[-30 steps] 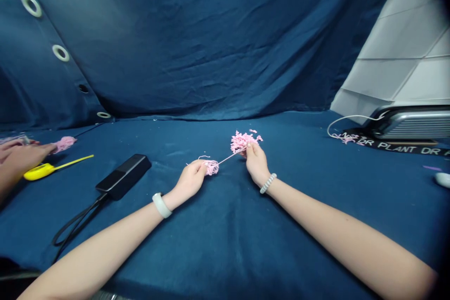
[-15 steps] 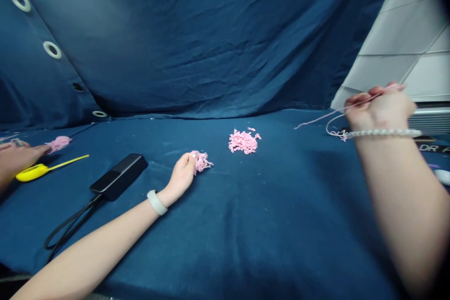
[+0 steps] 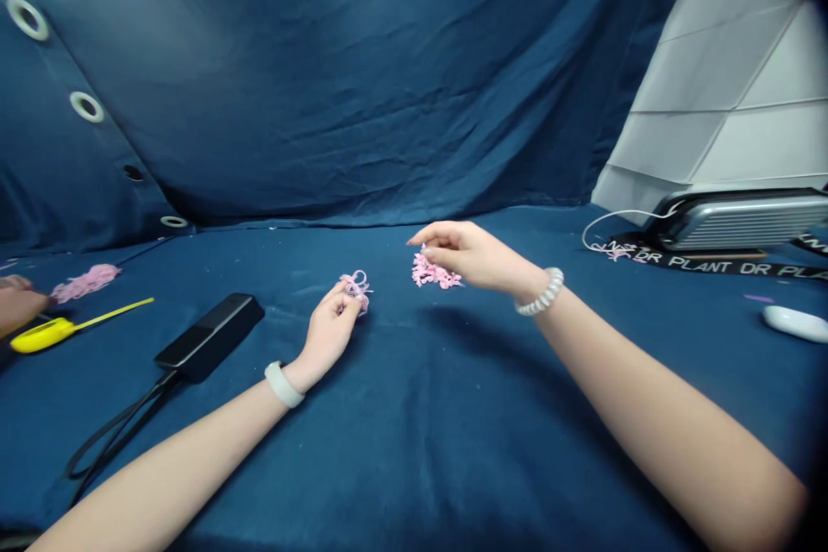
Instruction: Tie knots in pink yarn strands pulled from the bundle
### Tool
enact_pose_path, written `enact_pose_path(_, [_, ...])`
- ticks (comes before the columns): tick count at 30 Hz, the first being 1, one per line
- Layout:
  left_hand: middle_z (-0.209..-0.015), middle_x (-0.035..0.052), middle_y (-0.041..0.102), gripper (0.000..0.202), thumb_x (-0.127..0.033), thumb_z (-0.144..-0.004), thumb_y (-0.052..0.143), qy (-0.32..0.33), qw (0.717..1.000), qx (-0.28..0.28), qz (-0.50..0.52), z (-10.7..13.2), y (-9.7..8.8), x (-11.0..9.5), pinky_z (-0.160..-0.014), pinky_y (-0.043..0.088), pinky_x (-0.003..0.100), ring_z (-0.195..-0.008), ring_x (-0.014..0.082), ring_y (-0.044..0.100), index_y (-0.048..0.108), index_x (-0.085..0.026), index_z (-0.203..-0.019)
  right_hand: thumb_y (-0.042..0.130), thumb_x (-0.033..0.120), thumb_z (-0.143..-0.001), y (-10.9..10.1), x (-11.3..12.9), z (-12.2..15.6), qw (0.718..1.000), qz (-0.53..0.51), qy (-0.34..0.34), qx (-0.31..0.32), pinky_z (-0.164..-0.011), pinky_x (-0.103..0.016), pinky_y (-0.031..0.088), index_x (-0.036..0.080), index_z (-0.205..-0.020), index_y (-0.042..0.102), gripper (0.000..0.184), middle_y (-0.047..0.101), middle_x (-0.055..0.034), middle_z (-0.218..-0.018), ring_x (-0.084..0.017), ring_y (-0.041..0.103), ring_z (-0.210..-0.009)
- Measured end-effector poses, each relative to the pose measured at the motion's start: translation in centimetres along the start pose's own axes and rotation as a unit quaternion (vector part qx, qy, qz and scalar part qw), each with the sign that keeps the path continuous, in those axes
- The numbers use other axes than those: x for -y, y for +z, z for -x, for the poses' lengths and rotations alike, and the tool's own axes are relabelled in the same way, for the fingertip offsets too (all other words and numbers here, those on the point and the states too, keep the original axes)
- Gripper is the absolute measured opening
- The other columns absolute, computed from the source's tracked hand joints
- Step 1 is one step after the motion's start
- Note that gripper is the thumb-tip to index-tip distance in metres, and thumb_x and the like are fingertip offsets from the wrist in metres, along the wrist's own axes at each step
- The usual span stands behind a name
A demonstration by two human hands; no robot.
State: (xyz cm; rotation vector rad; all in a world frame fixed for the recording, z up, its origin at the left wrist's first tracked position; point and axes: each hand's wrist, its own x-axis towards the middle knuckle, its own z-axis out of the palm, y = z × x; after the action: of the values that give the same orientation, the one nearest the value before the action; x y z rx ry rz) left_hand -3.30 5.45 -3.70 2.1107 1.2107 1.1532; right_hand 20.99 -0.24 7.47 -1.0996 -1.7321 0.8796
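A dark blue cloth (image 3: 323,78) hangs across the far side, held up by its 4 metal-ringed grommets (image 3: 86,106), and runs down onto the surface (image 3: 414,466), so the pale pink yarn stands out against it. A white panelled wall (image 3: 730,95) rises at far right, with a silver ribbed case (image 3: 737,221) at its foot, kept back from the work alongside a black strap printed "DR PLANT" (image 3: 699,262). A white oval object (image 3: 795,323) lies at right. On the left are a black power bank (image 3: 210,336) with its cable, a yellow tape measure (image 3: 39,335), and a pink yarn bundle (image 3: 84,282) beside another person's hand (image 3: 16,304), set apart from the 2 central hands.

The left hand (image 3: 329,336) rests its wrist on the surface, which steadies its curled fingers as they hold a small tuft of pink yarn (image 3: 355,289) upright. The right hand (image 3: 472,254) is raised and half-open, reaching across a pile of cut pink yarn (image 3: 435,273) just right of the tuft. A short strand rises to its fingers, but I cannot tell whether they pinch it. A white band (image 3: 283,385) circles the left wrist, a beaded bracelet (image 3: 542,291) the right.
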Motion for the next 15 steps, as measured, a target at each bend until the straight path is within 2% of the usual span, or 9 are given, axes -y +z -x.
enact_pose_path(2, [-0.120,0.0125,0.059,0.034,-0.038,-0.080,0.053,0.007,1.000,-0.010,-0.010,0.3,-0.1,-0.8,-0.105,0.028,0.046,-0.127,0.0269,0.039,0.054,-0.018,-0.054,0.055,0.012,-0.078,1.0,1.3,0.6,0.998,-0.048,-0.013,0.025,-0.043,-0.019,0.038,0.016,-0.100,0.060,0.023,0.058,0.0023,-0.065,-0.007,0.050,-0.050])
enact_pose_path(4, [-0.126,0.0115,0.055,0.032,-0.038,-0.079,0.055,0.037,0.999,-0.007,-0.033,0.8,-0.1,-1.7,-0.107,0.023,0.047,-0.128,0.0272,0.038,0.056,-0.018,-0.055,0.055,0.012,-0.078,1.4,2.5,1.2,0.994,-0.099,-0.030,0.028,-0.048,-0.019,0.042,0.016,-0.101,0.058,0.024,0.058,0.0019,-0.068,-0.008,0.054,-0.056])
enact_pose_path(5, [-0.130,0.0104,0.053,0.028,-0.038,-0.081,0.054,0.057,0.998,0.000,-0.041,1.0,0.0,-2.2,-0.108,0.020,0.048,-0.129,0.0266,0.037,0.061,-0.018,-0.062,0.055,0.012,-0.078,1.6,3.0,1.5,0.992,-0.119,-0.039,0.026,-0.051,-0.020,0.044,0.016,-0.101,0.058,0.023,0.058,0.0019,-0.069,-0.008,0.055,-0.059])
enact_pose_path(7, [-0.135,0.0087,0.048,0.023,-0.036,-0.082,0.053,0.089,0.995,0.019,-0.031,1.7,0.2,-3.1,-0.109,0.021,0.047,-0.130,0.0249,0.035,0.065,-0.021,-0.094,0.056,0.012,-0.078,2.1,3.8,1.8,0.988,-0.144,-0.055,0.023,-0.058,-0.021,0.046,0.016,-0.100,0.058,0.022,0.058,0.0021,-0.069,-0.009,0.057,-0.064])
enact_pose_path(9, [-0.136,0.0094,0.046,0.047,-0.035,-0.080,0.057,0.099,0.994,0.049,0.021,2.3,0.6,-3.7,-0.107,0.027,0.044,-0.128,0.0240,0.038,0.049,-0.023,-0.125,0.057,0.013,-0.079,2.6,4.0,1.8,0.986,-0.152,-0.064,0.019,-0.061,-0.022,0.047,0.017,-0.099,0.059,0.020,0.058,0.0019,-0.070,-0.009,0.058,-0.067])
enact_pose_path(10, [-0.134,0.0105,0.048,0.058,-0.034,-0.078,0.059,0.095,0.992,0.072,0.052,2.6,0.9,-3.9,-0.105,0.031,0.042,-0.126,0.0239,0.042,0.040,-0.022,-0.132,0.057,0.014,-0.079,2.8,3.9,1.8,0.986,-0.155,-0.067,0.016,-0.063,-0.023,0.048,0.017,-0.098,0.059,0.019,0.058,0.0016,-0.071,-0.010,0.058,-0.068])
enact_pose_path(12, [-0.123,0.0115,0.058,0.060,-0.034,-0.078,0.061,0.078,0.985,0.127,0.092,3.1,1.3,-4.2,-0.099,0.039,0.038,-0.114,0.0233,0.053,0.040,-0.020,-0.132,0.057,0.017,-0.080,3.2,3.6,1.6,0.985,-0.161,-0.065,0.005,-0.065,-0.023,0.048,0.017,-0.097,0.058,0.017,0.058,0.0011,-0.073,-0.010,0.059,-0.070])
enact_pose_path(15, [-0.089,0.0068,0.070,0.029,-0.036,-0.083,0.053,0.047,0.976,0.198,0.074,3.3,1.6,-4.4,-0.082,0.048,0.032,-0.085,0.0194,0.065,0.062,-0.018,-0.103,0.057,0.022,-0.082,3.0,3.1,1.4,0.982,-0.179,-0.055,-0.016,-0.065,-0.024,0.049,0.017,-0.096,0.057,0.015,0.057,0.0012,-0.072,-0.010,0.058,-0.068])
